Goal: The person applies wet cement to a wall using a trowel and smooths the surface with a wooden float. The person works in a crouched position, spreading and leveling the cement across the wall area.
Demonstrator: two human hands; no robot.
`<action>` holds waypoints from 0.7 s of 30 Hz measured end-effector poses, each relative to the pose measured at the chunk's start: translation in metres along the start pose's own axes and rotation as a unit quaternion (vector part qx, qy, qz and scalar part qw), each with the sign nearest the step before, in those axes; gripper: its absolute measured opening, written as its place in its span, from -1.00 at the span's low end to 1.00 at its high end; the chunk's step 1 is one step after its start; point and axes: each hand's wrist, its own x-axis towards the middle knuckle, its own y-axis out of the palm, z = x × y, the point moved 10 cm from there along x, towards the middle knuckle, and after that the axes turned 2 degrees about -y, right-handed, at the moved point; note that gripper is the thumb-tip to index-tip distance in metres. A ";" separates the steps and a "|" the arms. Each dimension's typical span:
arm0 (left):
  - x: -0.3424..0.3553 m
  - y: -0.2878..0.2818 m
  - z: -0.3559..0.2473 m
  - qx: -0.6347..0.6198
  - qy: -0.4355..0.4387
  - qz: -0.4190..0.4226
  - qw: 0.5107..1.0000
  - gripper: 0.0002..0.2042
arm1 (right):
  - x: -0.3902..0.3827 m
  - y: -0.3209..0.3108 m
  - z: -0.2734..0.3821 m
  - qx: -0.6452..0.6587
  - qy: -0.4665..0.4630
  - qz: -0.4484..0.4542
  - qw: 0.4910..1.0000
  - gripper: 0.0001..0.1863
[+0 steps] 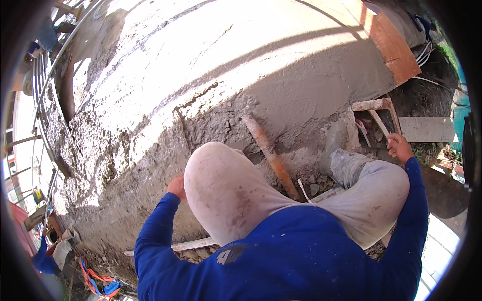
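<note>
At the right, my right hand is closed around the lower end of a narrow wooden strip. The strip's upper end meets a short mud-caked wooden board. Beside my raised left knee is my left hand; the knee hides most of its fingers. Wet grey concrete spreads out before me, smooth toward the upper right and rough on the left. Between my legs a rusty, cement-smeared pipe or bar slants up onto the concrete.
An orange-brown panel borders the concrete at the upper right. A grey plank lies beyond my right hand. Bent bars curve along the left. Another person's blue sleeve shows at the lower left, near orange and blue straps.
</note>
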 end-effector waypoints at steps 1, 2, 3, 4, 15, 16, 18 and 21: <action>0.005 0.018 0.012 -0.027 -0.001 0.014 1.000 -0.57 | 0.001 0.000 0.000 0.000 0.000 0.001 1.000 -0.66; 0.013 0.035 0.018 -0.043 -0.007 0.022 0.999 -0.56 | 0.001 0.001 0.001 0.000 0.000 0.003 1.000 -0.66; 0.023 0.050 0.020 -0.058 -0.013 0.027 0.998 -0.56 | 0.001 0.001 0.001 0.000 0.001 0.005 1.000 -0.66; 0.037 0.065 0.014 -0.079 -0.016 0.027 0.996 -0.56 | 0.002 0.001 0.000 -0.001 0.002 0.007 1.000 -0.67; 0.116 0.066 -0.063 -0.126 -0.016 -0.067 0.990 -0.53 | 0.007 -0.005 -0.012 0.004 0.028 0.000 1.000 -0.70; 0.120 0.050 -0.069 -0.116 -0.009 -0.077 0.990 -0.52 | 0.007 -0.003 -0.012 0.004 0.026 0.001 1.000 -0.70; 0.126 0.020 -0.084 -0.088 0.003 -0.089 0.992 -0.52 | 0.008 -0.001 -0.015 0.003 0.025 0.009 1.000 -0.69; 0.120 -0.023 -0.112 -0.028 0.020 -0.093 0.995 -0.51 | 0.004 -0.003 -0.015 0.002 0.020 0.014 1.000 -0.68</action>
